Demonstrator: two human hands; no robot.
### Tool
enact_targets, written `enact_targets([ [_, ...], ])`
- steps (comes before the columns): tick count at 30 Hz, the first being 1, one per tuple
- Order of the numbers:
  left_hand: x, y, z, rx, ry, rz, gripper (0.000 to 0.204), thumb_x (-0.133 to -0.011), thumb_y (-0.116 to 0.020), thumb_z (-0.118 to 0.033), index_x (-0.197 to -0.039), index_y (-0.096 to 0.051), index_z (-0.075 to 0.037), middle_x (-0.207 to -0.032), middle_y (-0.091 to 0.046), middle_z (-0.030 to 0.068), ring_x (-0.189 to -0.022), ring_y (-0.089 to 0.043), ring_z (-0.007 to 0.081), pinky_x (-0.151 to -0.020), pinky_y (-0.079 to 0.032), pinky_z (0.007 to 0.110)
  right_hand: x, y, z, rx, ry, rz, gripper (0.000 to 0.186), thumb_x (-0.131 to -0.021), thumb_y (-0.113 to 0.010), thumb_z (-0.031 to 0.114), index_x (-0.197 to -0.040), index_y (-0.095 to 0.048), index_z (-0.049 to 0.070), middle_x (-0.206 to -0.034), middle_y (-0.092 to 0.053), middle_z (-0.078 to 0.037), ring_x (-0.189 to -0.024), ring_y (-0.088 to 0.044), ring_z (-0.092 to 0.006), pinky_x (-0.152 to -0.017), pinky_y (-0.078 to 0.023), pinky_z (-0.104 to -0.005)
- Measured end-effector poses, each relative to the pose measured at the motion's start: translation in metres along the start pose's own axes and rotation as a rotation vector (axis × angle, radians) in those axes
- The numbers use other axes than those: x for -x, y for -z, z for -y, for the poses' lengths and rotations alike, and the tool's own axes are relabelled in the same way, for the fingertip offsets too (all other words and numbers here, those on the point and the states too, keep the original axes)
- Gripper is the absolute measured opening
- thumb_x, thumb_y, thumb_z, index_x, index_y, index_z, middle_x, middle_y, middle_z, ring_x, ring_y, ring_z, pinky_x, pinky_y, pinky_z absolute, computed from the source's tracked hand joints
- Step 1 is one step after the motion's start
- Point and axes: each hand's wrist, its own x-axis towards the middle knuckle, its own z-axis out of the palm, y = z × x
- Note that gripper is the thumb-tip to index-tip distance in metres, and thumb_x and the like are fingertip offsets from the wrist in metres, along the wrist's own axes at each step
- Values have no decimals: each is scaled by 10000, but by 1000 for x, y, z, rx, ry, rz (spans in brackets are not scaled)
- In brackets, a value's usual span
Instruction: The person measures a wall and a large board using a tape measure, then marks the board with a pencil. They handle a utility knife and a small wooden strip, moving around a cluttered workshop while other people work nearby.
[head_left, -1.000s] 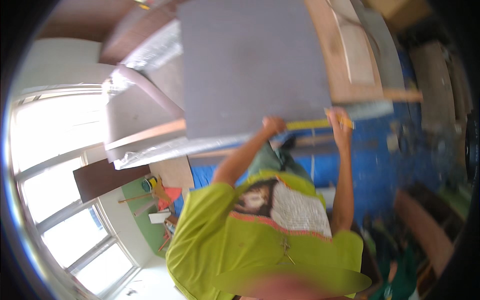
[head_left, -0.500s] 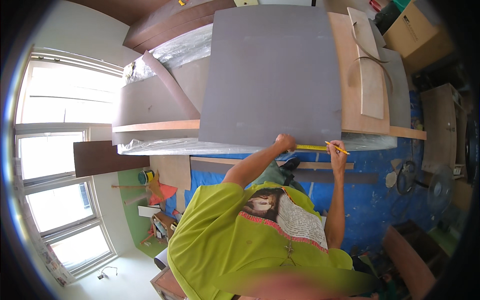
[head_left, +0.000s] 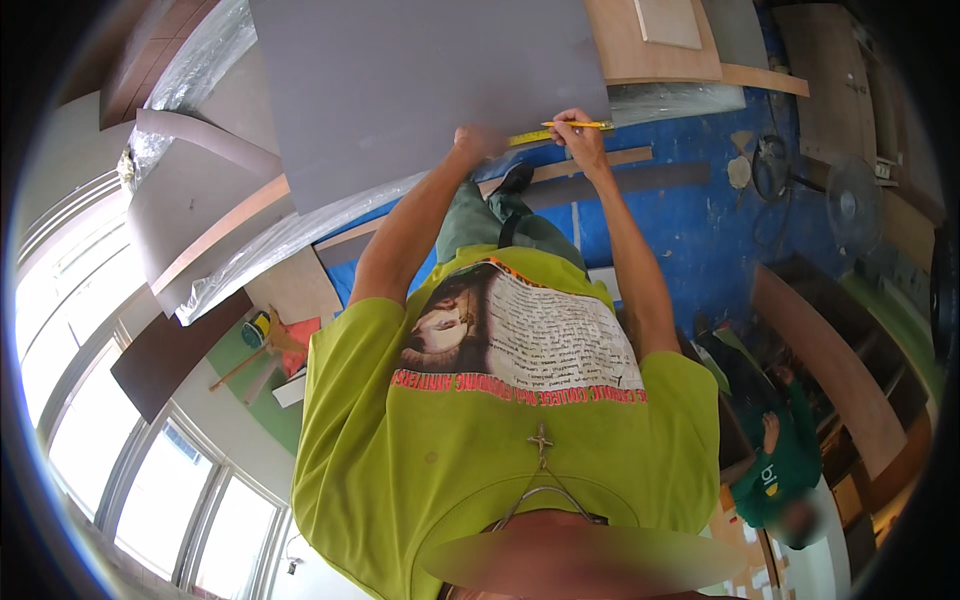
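A large grey panel lies in front of me, its near edge by both hands. My left hand, slightly blurred, is closed at that edge, and the yellow blade of a tape measure runs from it to the right. The fist hides any case of the tape. My right hand pinches a yellow pencil, which lies almost level along the panel's edge near its right corner. The tape's right end is close to the right fingers.
Plastic sheeting hangs below the panel. Light wooden boards lie right of it. On the blue floor covering stand strips and a fan. A person in green is at lower right; a dark board is at left.
The view has tilted and shifted, so the panel and hands sit higher and further left. My right hand has moved slightly left of the panel's corner, and the pencil has turned from slanted to nearly level.
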Motion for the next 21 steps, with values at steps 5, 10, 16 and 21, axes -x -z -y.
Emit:
enact_targets([
  [5,11,10,1,13,-30,40,353,-916,-469,-382,-1140,-665,-192,-1100,-679,42,-1007,-658,218,-854,-509,372,-12,-12,-4,183,-4,92,89,-893,-581,102,-922,-576,18,-730,-608,-36,-650,-566,-77,-573,-467,-216],
  [10,6,8,6,105,-67,52,477,-883,-525,-487,-1113,-675,-97,-1180,-647,131,-1109,-613,319,-912,-492,437,-16,-19,-4,389,-4,145,107,-876,-582,117,-903,-574,14,-691,-582,-20,-621,-547,-67,-551,-455,-219],
  [16,-7,-17,6,63,-188,-18,371,-866,-569,-419,-1069,-699,-137,-1101,-680,100,-1007,-652,291,-802,-511,446,-26,-29,-22,463,103,101,203,-874,-601,254,-910,-605,54,-648,-566,-65,-621,-538,-142,-581,-438,-309],
  [21,-1,-12,-1,-28,-28,-38,332,-864,-563,-354,-1087,-700,-149,-1165,-656,102,-1118,-608,287,-906,-471,470,-15,-28,1,266,141,16,195,-966,-546,189,-1053,-636,39,-835,-623,-5,-753,-574,-78,-669,-483,-242],
])
